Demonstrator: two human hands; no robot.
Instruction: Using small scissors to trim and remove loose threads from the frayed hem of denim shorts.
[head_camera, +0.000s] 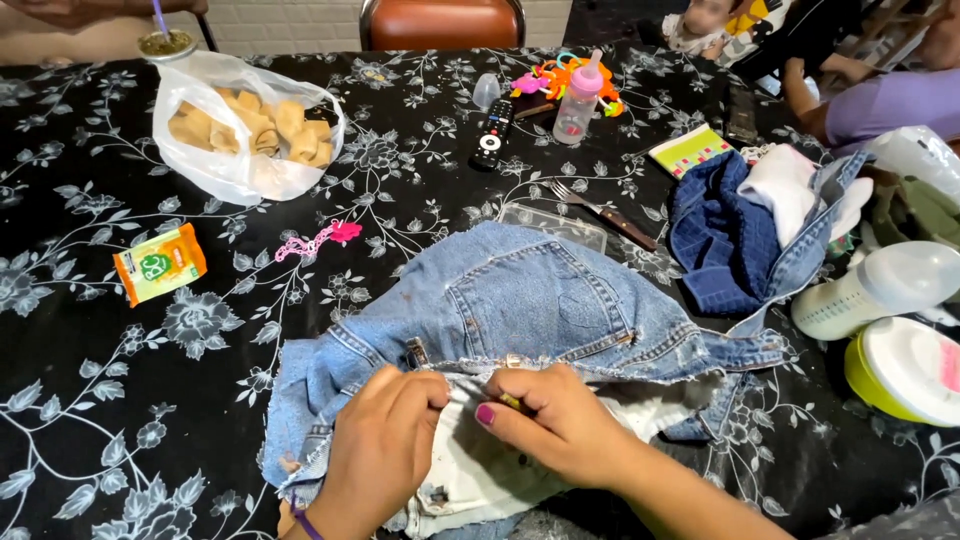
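Small tool (510, 401) under right hand (560, 425), perhaps a seam ripper, mostly hidden.

Bare-armed and sleeveless to the elbow, the person is wearing magenta polish on the right hand (565, 425) and a purple wristband on the left hand (385, 450).

A home, prob. the dining/living area. Tabletop (90, 420) w/ black floral cloth, brown chair (440, 22) at the far side. Everyday family clutter on it: baby bottle (580, 100), bright toy (565, 75), TV remote (493, 133), bag of snacks (245, 130), fork (600, 212), folded clothes (760, 230). Other people sit close by at the right edge.
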